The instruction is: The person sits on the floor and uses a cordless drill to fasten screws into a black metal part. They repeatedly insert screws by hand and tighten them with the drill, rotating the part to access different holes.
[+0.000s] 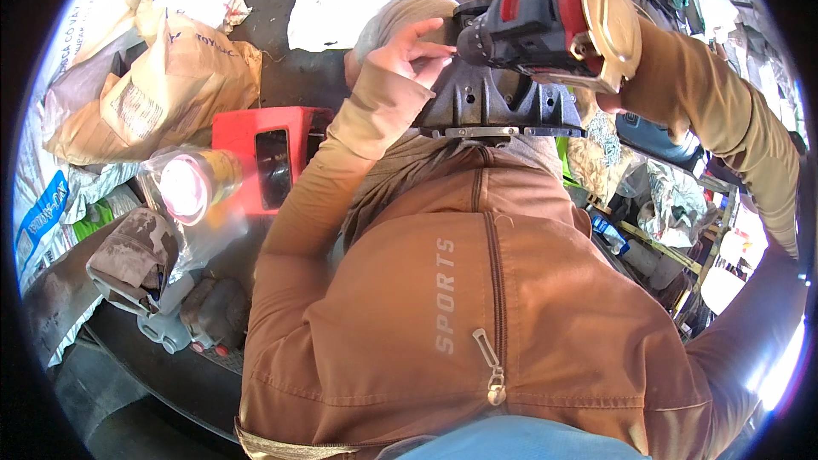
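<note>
In my right hand (615, 102) I hold a cordless drill (528, 30), black and red, with its chuck turned to the left; the fingers seem closed around it, but the body of the tool hides most of them. My left hand (407, 55) is just beside the front of the chuck, with thumb and fingers bent and little space between their tips. If they pinch some small thing there, or touch the chuck, I cannot tell. I think the two hands meet in this way because the front of the tool is then within reach of the free fingers. Below the drill, the black ribbed bracket (490, 102) lies across my lap, a strip of metal (481, 132) along its near edge; probably my legs serve as its support, since no hand grips it. To the left, near my forearm, stands a red plastic container (241, 130), perhaps placed there for easy reach. Farther left lies a brown paper sack (162, 89), and at the far side, beyond my knees, a white plastic bag (328, 13).
</note>
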Available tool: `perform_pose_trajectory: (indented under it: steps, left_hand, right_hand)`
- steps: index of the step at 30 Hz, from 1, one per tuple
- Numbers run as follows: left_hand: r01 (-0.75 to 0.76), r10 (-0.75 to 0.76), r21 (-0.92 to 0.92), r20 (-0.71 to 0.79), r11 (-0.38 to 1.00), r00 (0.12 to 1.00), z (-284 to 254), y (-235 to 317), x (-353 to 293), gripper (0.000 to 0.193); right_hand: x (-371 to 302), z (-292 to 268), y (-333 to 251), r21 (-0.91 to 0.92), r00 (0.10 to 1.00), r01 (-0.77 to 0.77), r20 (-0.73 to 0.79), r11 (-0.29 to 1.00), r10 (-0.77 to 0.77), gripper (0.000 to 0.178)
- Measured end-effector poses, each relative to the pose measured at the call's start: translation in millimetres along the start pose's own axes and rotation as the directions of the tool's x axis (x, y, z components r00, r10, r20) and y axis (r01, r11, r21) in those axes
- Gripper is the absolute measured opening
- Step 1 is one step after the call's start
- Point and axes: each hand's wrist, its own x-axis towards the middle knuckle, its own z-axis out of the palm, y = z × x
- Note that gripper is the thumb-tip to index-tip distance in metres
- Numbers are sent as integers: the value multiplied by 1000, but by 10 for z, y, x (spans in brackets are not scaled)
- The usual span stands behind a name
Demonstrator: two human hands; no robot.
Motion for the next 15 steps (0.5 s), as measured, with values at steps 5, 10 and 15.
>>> perform_pose_trajectory:
  steps: [5,10,15]
  left_hand:
    - [-118,118,16,-41,993,992,31,-36,-48,45]
    - [-153,158,86,-56,985,986,46,-131,-65,44]
    - [-67,33,-187,-182,980,983,132,-104,-147,49]
  right_hand:
    - [50,23,-93,-8,999,36,23,999,-36,37]
    - [191,6,-227,-44,995,77,63,996,-74,36]
    - [395,18,-357,-82,990,122,83,989,-115,35]
